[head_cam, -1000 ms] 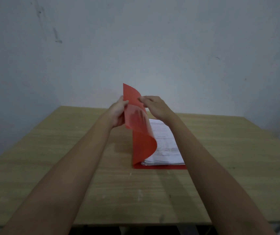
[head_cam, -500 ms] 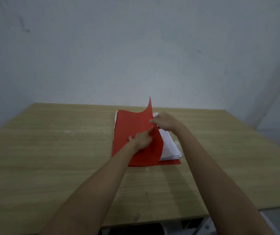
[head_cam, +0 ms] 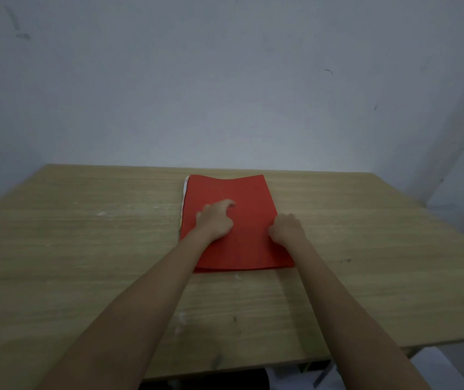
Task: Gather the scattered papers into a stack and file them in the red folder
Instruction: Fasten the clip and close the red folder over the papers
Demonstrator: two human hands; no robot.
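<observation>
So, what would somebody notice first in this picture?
The red folder stands out first: it lies closed near the middle of the wooden table, with a white edge of papers showing along its left side. Both hands rest on its cover, the left hand near the centre, the right hand at the right edge.

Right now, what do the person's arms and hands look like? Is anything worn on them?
Both are bare. The left forearm and the right forearm show no sleeve as far as the picture's lower edge. On the left hand and the right hand I see no glove, watch or bracelet. The picture is a little blurred, so a thin ring cannot be excluded.
</observation>
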